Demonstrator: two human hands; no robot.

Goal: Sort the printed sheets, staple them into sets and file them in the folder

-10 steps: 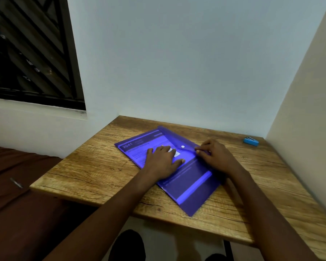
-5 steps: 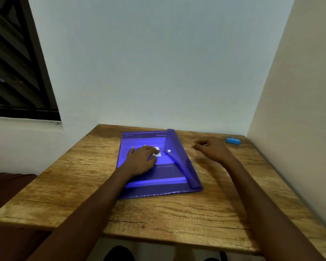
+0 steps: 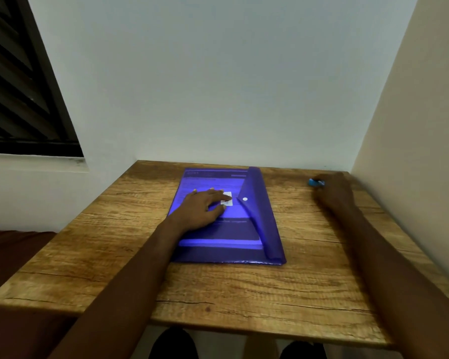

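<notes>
Translucent purple plastic snap folder [image 3: 226, 234] is laid flat at frame centre on the wooden table [image 3: 218, 288], flap [image 3: 257, 211] raised and curling at its right edge, white snap stud [image 3: 245, 199] visible. Printed sheets [image 3: 213, 181] are seen through the cover, so filing is judged largely done; flap not yet snapped down.

Left hand [image 3: 202, 207]: laid flat on the folder, fingers straight and pressing, nothing gripped. Fingertips beside a small white label [image 3: 227, 199].

Right hand [image 3: 333, 193]: reached to upper right of frame, at the small blue stapler [image 3: 316, 182] near the wall corner. Motion-blurred; whether the stapler is gripped or only touched cannot be told.

Handling judgement:
- Folder: light, thin, flexible, slick plastic. Likely to slide on the wood unless pinned, as is being done by the flat palm.
- Flap springy; expected to lift again until the stud is pressed home.
- Best taken at the long closed edge or pinched at a corner; lifting from the open flap side risks the sheets slipping out.
- Stapler: small, rigid, easily pinched across its sides.
</notes>
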